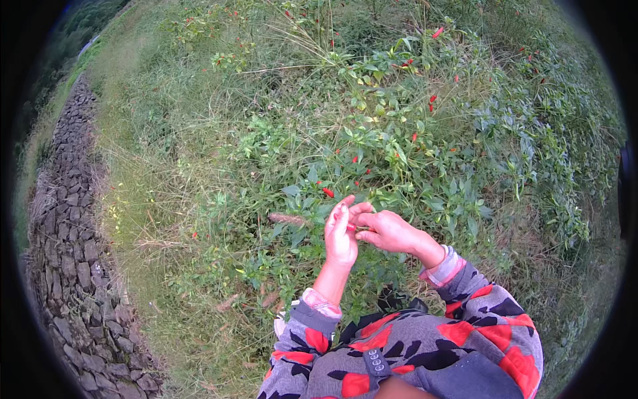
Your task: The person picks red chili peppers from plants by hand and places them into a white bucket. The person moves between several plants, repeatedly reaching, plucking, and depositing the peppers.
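Note:
My left hand [341, 238] is raised palm inward in front of me, its fingers curled around a red chili pepper [351, 227]. From the right, my right hand [390, 231] meets it, with thumb and forefinger pinched at the pepper's near end. How much of the pepper lies inside the left palm is hidden by the fingers. Just beyond the fingertips, another red chili pepper [328, 192] hangs on a leafy green chili plant [310, 199]. Both hands are above the foliage.
More chili plants with red peppers [432, 99] spread ahead and to the right, mixed with tall grass [164, 124]. A brownish grass seed head [287, 218] stands left of my hands. Along the left runs a strip of laid stones [75, 214].

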The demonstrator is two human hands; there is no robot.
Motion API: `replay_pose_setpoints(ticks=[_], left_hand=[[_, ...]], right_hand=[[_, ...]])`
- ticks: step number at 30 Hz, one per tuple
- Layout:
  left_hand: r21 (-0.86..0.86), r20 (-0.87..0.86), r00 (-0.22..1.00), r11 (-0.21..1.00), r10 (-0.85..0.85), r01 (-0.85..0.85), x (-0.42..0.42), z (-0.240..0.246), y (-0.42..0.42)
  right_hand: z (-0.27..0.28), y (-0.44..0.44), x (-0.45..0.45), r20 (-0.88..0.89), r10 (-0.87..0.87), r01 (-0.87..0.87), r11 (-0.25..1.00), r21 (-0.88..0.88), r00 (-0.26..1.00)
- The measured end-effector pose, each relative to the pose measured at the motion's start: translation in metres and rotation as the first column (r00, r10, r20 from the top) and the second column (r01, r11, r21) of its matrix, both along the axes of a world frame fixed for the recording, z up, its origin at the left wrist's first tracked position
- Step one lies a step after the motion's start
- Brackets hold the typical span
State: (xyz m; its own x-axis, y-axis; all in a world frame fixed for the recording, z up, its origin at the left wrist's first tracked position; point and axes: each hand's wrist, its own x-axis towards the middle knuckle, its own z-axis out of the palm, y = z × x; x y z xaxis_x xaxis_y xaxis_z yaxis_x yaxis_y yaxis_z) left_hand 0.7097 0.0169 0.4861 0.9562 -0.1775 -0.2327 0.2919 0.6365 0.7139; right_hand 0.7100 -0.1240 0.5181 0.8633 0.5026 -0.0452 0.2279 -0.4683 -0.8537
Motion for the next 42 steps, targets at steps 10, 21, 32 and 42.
replay_pose_setpoints(ticks=[10, 21, 32, 42], left_hand=[[-0.471, -0.234, 0.970, 0.864, 0.071, -0.177, -0.072, -0.020, 0.059], [-0.433, -0.177, 0.956, 0.853, 0.236, -0.290, -0.088, -0.027, 0.067], [-0.532, -0.324, 0.914, 0.751, 0.245, -0.390, -0.114, -0.012, 0.110], [-0.294, -0.433, 0.727, 0.679, 0.532, -0.672, -0.249, -0.022, 0.198]], right_hand=[[-0.001, 0.096, -0.035, 0.155, 0.110, -0.136, 0.977, 0.164, 0.982], [0.007, 0.121, -0.038, 0.436, 0.126, -0.195, 0.974, 0.117, 0.891], [-0.023, 0.085, 0.046, -0.234, -0.352, 0.415, 0.639, 0.647, 0.906], [-0.124, 0.067, 0.114, -0.109, -0.140, 0.127, 0.984, -0.125, 0.984]])
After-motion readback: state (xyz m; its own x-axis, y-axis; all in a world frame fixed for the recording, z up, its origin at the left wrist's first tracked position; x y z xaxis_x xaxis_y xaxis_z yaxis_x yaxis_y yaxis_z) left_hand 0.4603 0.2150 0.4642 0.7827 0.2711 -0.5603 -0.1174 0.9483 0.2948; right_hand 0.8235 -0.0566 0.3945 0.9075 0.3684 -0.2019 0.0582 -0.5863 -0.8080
